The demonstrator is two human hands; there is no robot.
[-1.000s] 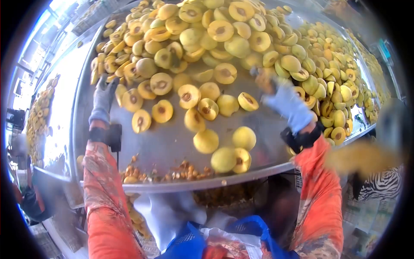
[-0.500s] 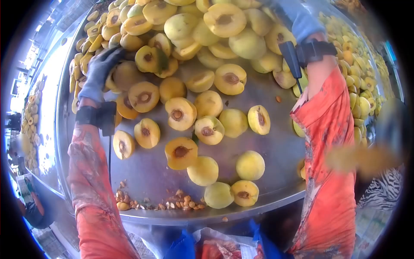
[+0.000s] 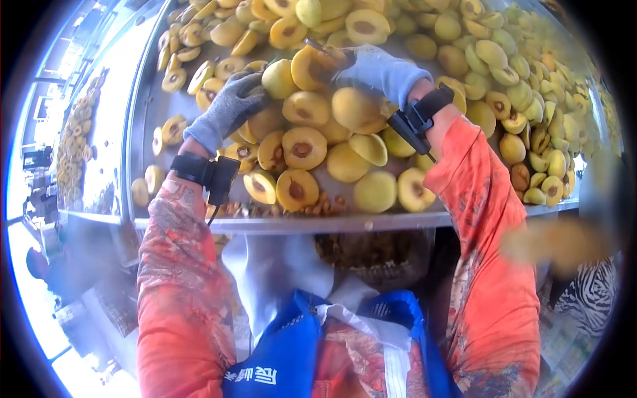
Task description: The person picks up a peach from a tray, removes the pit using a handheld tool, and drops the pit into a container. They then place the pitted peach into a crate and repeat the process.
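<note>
My left hand (image 3: 232,106), in a grey glove, has its thumb and fingers apart, with the fingertips against a whole-looking yellow peach piece (image 3: 279,79). Opposite it, my right hand (image 3: 378,69), in a light blue-grey glove, is closed on a thin dark metal tool (image 3: 317,45). The tool's end sticks out over a cut peach half (image 3: 308,68) beside the fingers. Several peach halves lie between my forearms, some with the stone showing, such as one half (image 3: 304,147). My right fingertips are partly blurred.
A metal table (image 3: 149,116) carries the peaches, with its raised front edge (image 3: 332,224) near my body. Pit fragments (image 3: 325,204) lie along that edge. A large peach pile (image 3: 504,60) spreads at the back and right. More peaches (image 3: 74,132) are on a surface at left.
Both hands have come inward, closer together. Peach halves now sit bunched nearer the front edge. The view has shifted to show more of my blue apron.
</note>
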